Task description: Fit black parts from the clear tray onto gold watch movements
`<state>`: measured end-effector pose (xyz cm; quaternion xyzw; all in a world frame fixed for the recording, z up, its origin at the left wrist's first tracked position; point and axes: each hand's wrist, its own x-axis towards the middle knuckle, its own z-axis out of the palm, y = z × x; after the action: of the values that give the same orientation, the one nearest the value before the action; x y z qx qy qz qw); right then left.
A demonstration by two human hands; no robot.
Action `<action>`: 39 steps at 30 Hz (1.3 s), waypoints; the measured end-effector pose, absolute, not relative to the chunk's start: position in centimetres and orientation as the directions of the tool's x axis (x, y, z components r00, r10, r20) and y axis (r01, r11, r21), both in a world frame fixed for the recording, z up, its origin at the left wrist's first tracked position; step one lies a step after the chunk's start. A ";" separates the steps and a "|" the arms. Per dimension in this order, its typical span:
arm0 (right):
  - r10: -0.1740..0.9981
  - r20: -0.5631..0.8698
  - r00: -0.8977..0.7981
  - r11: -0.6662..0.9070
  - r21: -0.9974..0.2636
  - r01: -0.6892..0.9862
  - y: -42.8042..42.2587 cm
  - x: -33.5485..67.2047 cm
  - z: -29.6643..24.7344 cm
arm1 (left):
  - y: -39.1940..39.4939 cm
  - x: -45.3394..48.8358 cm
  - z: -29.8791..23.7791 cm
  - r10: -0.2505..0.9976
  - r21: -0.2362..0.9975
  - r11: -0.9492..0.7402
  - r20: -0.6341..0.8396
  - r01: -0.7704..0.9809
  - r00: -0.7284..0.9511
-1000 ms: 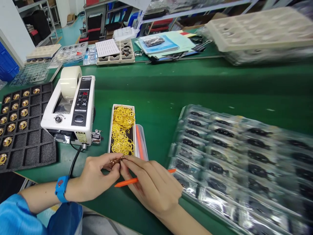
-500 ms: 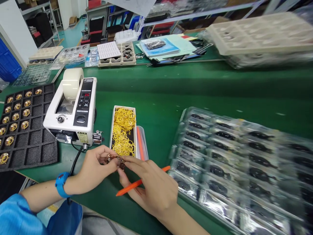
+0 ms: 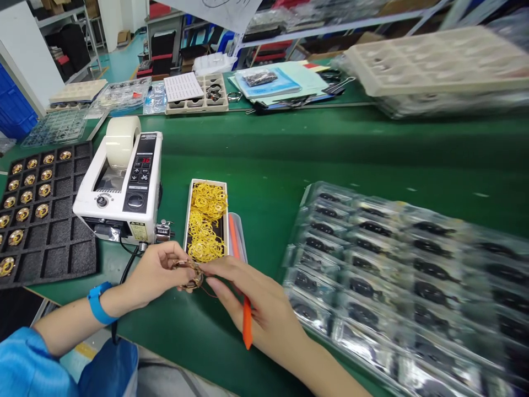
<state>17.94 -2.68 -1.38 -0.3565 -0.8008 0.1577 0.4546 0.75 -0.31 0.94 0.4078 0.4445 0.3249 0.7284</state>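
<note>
Copper-coloured ring part (image 3: 190, 277) sits pinched between the thumb and bent fingers of the left hand (image 3: 151, 274), just in front of the box, its edge turned toward the other hand, probably so that hand can reach it while this one steadies it. At that edge, the right hand (image 3: 260, 300) has its forefinger touching or nearly so, thumb a little apart; a thin reddish wire (image 3: 210, 294) shows between them. Its remaining fingers curl round an orange stick (image 3: 247, 326), tip down, seemingly parked there to leave thumb and forefinger free. Both forearms slant in from the lower corners, wrists low, the left one wearing a blue band (image 3: 100, 303). Just beyond lies the box (image 3: 190, 207) of yellow rings (image 3: 205, 242), presumably kept close for easy picking. Farther out, the tape dispenser (image 3: 144, 208) and black foam tray (image 3: 80, 242) stand leftward, bagged dark parts (image 3: 363, 286) rightward.
</note>
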 end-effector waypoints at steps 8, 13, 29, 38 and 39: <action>0.739 0.570 -0.360 0.674 -0.606 0.423 -2.9 18.0 -1.5 | -0.3 0.7 1.0 0.819 0.888 0.455 -0.389 -0.064 0.421; 0.772 0.511 -0.378 0.635 -0.651 0.417 -3.2 17.8 -1.5 | -0.2 0.8 0.9 0.835 0.902 0.429 -0.377 -0.046 0.402; 0.887 0.257 -0.383 0.400 -0.842 0.363 -3.4 17.9 -1.4 | -0.3 1.0 0.9 0.841 0.888 0.454 -0.404 -0.066 0.361; 0.957 0.013 -0.291 0.058 -0.988 0.145 -3.3 17.0 -1.3 | -0.3 1.1 1.1 0.871 0.916 0.394 -0.346 -0.073 0.348; 0.960 0.000 -0.280 0.036 -0.991 0.125 -3.2 17.0 -1.4 | -0.3 1.1 1.2 0.869 0.913 0.400 -0.352 -0.076 0.348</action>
<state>17.02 -3.23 -1.37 -0.4511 -0.6015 0.5276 0.3955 1.12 -0.31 1.24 0.4309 0.4601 0.3381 0.6988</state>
